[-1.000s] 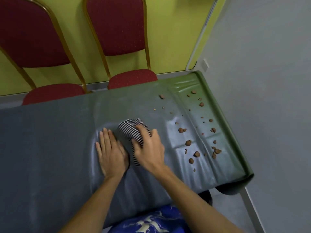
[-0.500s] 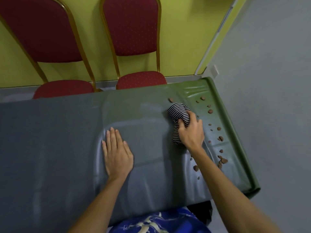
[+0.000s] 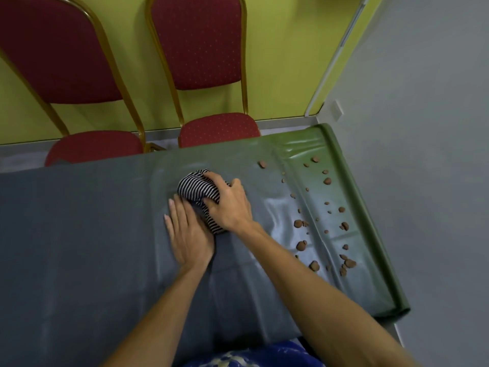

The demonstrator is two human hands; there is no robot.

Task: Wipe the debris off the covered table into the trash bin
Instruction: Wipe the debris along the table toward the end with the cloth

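Right hand (image 3: pixel 230 205): fingers curled over a bunched black-and-white striped cloth (image 3: pixel 195 189), gripping it and pressing it down on the surface (image 3: pixel 79 234), toward the far edge.

Left hand (image 3: pixel 189 234): flat on the surface, fingers straight and close together, holding nothing. Just beside the right hand on its left, fingertips at the near-left edge of the cloth; touching or not, cannot tell.

Debris (image 3: pixel 298 223): brown crumbs and lumps scattered over the right end of the surface, to the right of both hands and apart from the cloth. Bigger lumps toward the near side, finer bits toward the far corner, one lone piece near the far edge. A strip of bare sheet between the cloth and the nearest crumbs.

Plastic sheet (image 3: pixel 304 144): glossy grey-green, creased, covering the whole surface and folded down over its right edge.

Red padded chair (image 3: pixel 197 43), gold frame, behind the far edge against a yellow-green wall (image 3: pixel 277 62); second chair (image 3: pixel 53 49) alike, to its left.

Blue patterned garment (image 3: pixel 254 356): bottom edge of view, between the forearms.
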